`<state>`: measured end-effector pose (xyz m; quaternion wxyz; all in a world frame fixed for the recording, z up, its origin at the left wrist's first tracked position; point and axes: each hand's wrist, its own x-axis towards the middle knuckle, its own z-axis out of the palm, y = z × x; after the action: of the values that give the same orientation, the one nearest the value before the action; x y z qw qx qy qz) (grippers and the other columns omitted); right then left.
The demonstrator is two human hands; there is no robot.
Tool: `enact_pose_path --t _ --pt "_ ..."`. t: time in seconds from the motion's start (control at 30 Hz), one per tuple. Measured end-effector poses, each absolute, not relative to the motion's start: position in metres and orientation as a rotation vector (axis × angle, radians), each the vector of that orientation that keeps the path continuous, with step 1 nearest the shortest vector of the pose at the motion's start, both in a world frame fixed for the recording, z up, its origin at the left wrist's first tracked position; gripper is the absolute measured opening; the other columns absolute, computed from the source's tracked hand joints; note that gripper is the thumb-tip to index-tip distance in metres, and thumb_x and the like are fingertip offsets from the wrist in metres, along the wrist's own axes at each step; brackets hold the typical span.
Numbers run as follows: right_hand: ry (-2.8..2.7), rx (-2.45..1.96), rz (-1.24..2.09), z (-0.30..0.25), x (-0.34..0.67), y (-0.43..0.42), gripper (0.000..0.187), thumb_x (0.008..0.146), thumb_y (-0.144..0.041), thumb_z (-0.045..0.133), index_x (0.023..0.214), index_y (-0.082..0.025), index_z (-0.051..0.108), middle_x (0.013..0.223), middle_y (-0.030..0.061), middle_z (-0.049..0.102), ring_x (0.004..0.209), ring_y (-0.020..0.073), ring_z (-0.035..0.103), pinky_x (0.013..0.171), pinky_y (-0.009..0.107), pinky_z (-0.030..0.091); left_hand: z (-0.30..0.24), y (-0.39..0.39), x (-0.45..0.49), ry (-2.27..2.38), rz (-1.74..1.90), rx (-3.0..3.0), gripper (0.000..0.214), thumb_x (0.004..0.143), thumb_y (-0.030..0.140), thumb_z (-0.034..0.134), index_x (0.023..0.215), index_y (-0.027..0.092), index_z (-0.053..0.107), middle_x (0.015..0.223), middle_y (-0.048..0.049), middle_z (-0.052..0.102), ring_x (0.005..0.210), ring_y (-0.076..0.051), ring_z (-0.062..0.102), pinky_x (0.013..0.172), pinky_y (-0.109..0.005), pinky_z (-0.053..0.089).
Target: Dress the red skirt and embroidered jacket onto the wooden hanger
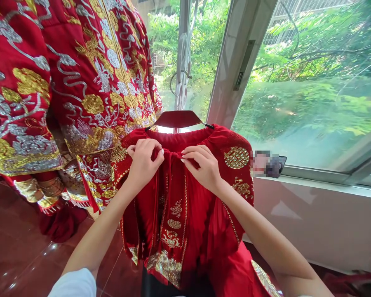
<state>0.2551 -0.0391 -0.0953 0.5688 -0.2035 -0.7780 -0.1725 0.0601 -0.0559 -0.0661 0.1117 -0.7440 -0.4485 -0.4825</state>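
A red garment with gold embroidery (236,157) hangs in front of me on a dark red hanger (179,119). A red pleated skirt with a gold-patterned front panel (174,225) hangs at its middle. My left hand (146,159) pinches the gathered red waistband (172,153) at its left part, thumb against fingers. Opposite it, my right hand (203,165) pinches the same band a short way to the right. Both hands sit just below the garment's neckline. Which layer each fingertip grips is partly hidden by the folds.
Red jackets with silver and gold embroidery (92,82) hang close on the left. A metal hook (181,84) shows above the hanger, before the window (312,95). A phone-like object (276,166), partly blurred, is on the sill (327,183). Dark red tiles (15,251) cover the floor.
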Motion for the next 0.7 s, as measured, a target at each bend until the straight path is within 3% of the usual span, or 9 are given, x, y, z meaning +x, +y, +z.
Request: enact_pose_path --t 0.1,0.23,0.4,0.57,0.7 --pt "-1.712 -0.539 0.098 -0.092 0.245 -0.046 0.004 0.084 -0.014 0.06 0.082 -0.018 0.059 0.081 0.0027 0.068 0.066 0.0121 0.063 0.055 0.025 0.05 -0.065 -0.059 0.069 -1.348 -1.561 -2.264 0.01 0.088 0.027 0.05 0.083 0.022 0.057 0.086 -0.0011 0.067 0.087 -0.02 0.056 0.082 -0.038 0.029" --pt "-1.633 -0.645 0.556 -0.088 0.239 -0.05 0.006 0.086 -0.023 0.057 0.086 -0.018 0.053 0.067 -0.0029 0.057 0.046 0.007 0.053 0.038 0.018 0.04 -0.065 -0.058 0.077 -1.305 -1.896 -2.38 0.007 0.086 0.025 0.052 0.091 0.021 0.054 0.083 -0.0006 0.065 0.079 -0.016 0.06 0.082 -0.034 0.039" --pt "-1.682 -0.595 0.625 -0.087 0.243 -0.044 0.008 0.089 -0.022 0.05 0.096 -0.02 0.048 0.083 -0.0015 0.053 0.047 0.0013 0.039 0.038 0.015 0.033 -0.066 -0.053 0.075 -1.189 -2.148 -2.534 0.01 0.083 0.022 0.052 0.093 0.021 0.05 0.077 0.0012 0.059 0.073 -0.012 0.056 0.074 -0.027 0.043" --pt "-1.577 -0.414 1.06 -0.074 0.25 -0.048 0.019 0.084 -0.027 0.054 0.095 -0.024 0.039 0.08 -0.0046 0.048 0.043 0.0017 0.02 0.035 0.018 0.02 -0.061 -0.058 0.07 -1.051 -2.633 -2.659 0.017 0.076 0.024 0.057 0.084 0.023 0.042 0.079 0.0026 0.055 0.075 -0.01 0.055 0.078 -0.024 0.045" --pt "-1.516 -0.311 1.276 -0.067 0.254 -0.05 0.027 0.076 -0.029 0.056 0.095 -0.025 0.037 0.074 -0.0067 0.041 0.043 0.0027 0.015 0.034 0.02 0.015 -0.057 -0.063 0.068 -1.032 -2.688 -2.738 0.023 0.071 0.028 0.064 0.078 0.022 0.043 0.066 0.006 0.045 0.061 -0.007 0.044 0.065 -0.021 0.042"
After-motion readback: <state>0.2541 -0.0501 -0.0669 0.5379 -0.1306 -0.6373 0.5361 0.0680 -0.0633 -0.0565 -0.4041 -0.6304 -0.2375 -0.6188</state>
